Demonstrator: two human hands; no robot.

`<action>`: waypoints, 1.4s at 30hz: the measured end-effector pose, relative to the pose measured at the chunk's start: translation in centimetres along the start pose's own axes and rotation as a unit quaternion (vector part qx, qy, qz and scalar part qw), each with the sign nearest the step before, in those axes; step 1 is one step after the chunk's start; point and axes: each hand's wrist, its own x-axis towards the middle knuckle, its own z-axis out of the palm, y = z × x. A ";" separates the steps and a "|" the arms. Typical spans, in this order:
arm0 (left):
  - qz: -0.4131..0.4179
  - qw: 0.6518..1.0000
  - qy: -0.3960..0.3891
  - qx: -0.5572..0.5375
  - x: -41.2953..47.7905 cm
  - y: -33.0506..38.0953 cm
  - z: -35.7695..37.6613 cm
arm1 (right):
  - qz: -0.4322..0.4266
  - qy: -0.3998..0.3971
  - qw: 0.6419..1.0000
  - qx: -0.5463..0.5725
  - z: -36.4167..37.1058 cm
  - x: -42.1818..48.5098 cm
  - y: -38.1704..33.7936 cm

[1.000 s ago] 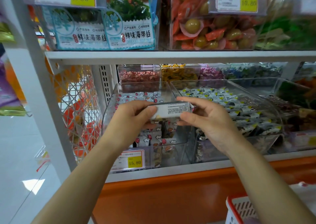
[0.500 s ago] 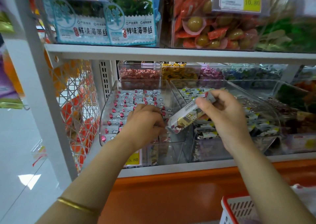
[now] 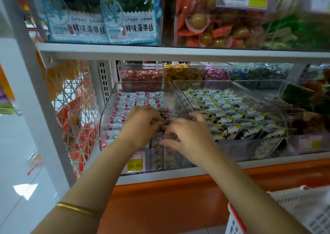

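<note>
Lowered into the bin (image 3: 105,125) since earlier, left hand (image 3: 142,125) and right hand (image 3: 191,137) are curled among packets (image 3: 125,100); grips cannot be told; tidying is judged unfinished.

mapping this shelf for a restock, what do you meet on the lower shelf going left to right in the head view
white wire rack → bin of red-and-white packets → bin of black-and-white packets → green and brown snacks
</note>
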 end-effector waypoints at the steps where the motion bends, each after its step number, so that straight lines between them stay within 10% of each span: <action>1: -0.001 1.000 0.008 -0.010 -0.1 -0.1 -0.2 | -0.010 -0.015 1.000 0.004 0.1 -0.2 0.0; 11: -0.006 0.999 0.002 -0.036 -1.4 0.0 -1.3 | 0.016 0.059 0.997 0.038 -2.4 1.8 1.6; 18: -0.007 0.999 0.003 -0.039 -1.6 -0.2 -1.4 | -0.012 -0.049 0.996 -0.067 -1.5 3.4 2.1; 24: -0.024 0.998 0.035 -0.053 -1.6 -0.1 -1.6 | 0.011 0.071 0.993 0.090 -1.6 3.2 2.5; 33: -0.045 0.982 0.048 -0.175 -2.0 1.0 -2.0 | 0.132 0.286 0.875 0.368 -3.1 1.1 2.9; 42: -0.119 0.929 0.047 -0.347 -2.3 0.9 -2.3 | 0.213 0.239 0.689 0.650 -2.3 0.3 2.0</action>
